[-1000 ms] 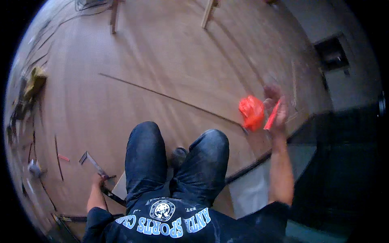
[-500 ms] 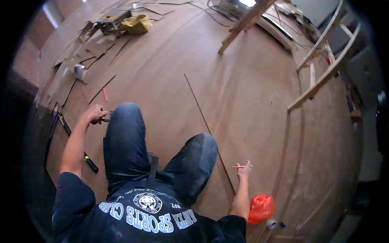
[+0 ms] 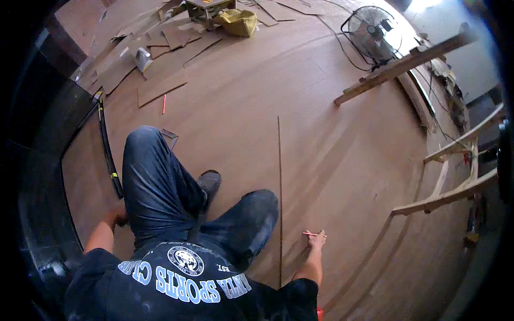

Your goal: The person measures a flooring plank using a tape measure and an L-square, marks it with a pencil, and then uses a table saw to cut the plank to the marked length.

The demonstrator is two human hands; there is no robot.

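My right hand (image 3: 317, 241) is closed around a thin red-and-white pencil (image 3: 312, 234), low over the brown floor to the right of my knee. On my left, my other hand (image 3: 119, 215) is down beside my thigh. Its fingers are mostly hidden by my leg and in shadow. Just past my left knee a small dark angular frame (image 3: 170, 138) lies on the floor. A long thin dark line (image 3: 280, 198), either a strip or a seam, runs along the floor between my right knee and my right hand.
Black strips with yellow bands (image 3: 108, 147) lie at left. A second red stick (image 3: 164, 104) rests near cut brown boards (image 3: 162, 87). Farther off stand a yellow bag (image 3: 236, 22) and a fan (image 3: 373, 33). Wooden frame legs (image 3: 399, 69) and a wooden ladder (image 3: 447, 200) occupy the right.
My left hand has drawn back from beside my knee to beside my thigh. The view has turned, and the fan now shows. The pencil is still in my right hand.
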